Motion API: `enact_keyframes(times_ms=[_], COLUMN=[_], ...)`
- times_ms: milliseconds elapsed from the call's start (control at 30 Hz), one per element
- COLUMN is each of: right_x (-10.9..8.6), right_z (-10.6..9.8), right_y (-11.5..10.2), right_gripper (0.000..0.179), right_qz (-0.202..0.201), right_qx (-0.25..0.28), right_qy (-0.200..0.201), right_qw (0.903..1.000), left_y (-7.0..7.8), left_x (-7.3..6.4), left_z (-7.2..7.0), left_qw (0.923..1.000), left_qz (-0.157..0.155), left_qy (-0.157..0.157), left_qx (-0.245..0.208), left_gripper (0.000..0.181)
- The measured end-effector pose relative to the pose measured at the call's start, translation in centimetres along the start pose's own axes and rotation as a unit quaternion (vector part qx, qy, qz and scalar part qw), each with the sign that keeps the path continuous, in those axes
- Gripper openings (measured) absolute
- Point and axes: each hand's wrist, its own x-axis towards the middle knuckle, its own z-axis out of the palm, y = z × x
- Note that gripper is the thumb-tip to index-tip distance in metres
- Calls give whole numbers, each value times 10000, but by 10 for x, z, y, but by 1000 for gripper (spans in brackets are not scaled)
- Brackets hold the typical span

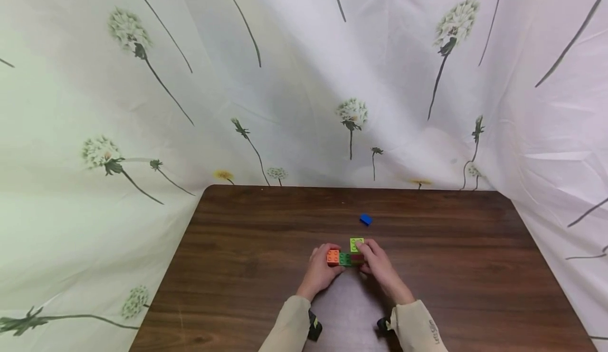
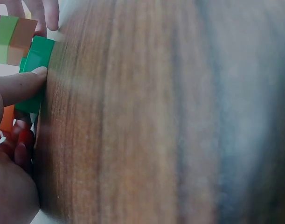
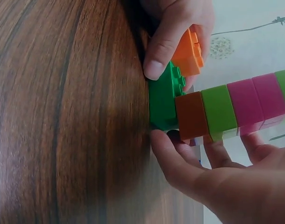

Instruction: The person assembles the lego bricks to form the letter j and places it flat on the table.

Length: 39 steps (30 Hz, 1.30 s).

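A long green building brick (image 3: pixel 162 100) lies on the table, with an orange brick (image 1: pixel 333 257) on its left end. My left hand (image 1: pixel 320 270) grips this end, its thumb against the green side. At the green brick's right end rises a tower: a brown brick (image 3: pixel 191 116), a lime brick (image 3: pixel 219 109), magenta bricks (image 3: pixel 254 100) and a lime top brick (image 1: pixel 356 244). My right hand (image 1: pixel 382 270) holds the tower, fingers around its side. Whether the brown brick is pressed fully down cannot be told. Some red (image 2: pixel 25 137) shows among the left fingers, partly hidden.
A loose blue brick (image 1: pixel 366 219) lies on the brown wooden table (image 1: pixel 247 267), beyond the hands. Behind the table's far edge hangs a white curtain (image 1: pixel 294 93) with a dandelion print.
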Motion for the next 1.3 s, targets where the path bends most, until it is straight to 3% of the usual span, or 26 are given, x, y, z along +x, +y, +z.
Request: enact_keyframes(times_ms=[467, 667, 900, 1100, 1300], right_x=[0, 0, 4, 10, 16], right_z=[-2, -4, -7, -10, -13], right_y=[0, 5, 15, 14, 11], right_gripper=[50, 49, 42, 40, 39], right_qz=[-123, -480, -1359, -1604, -1738], right_qx=[80, -434, -1554, -2405, -2792], right_qy=[-158, -386, -249, -208, -430], right_qw=[9998, 9972, 9781, 9571, 9434], left_y=[2, 0, 2, 1, 2], left_x=[0, 1, -1, -2, -1], left_z=[-4, -3, -2, -1, -1], left_qw=[9999, 10000, 10000, 10000, 10000], left_qz=[79, 60, 1, -22, -51], left_qy=[32, 32, -41, -43, -59], left_qx=[-63, -45, -44, -65, -51], left_gripper=[48, 48, 49, 49, 49])
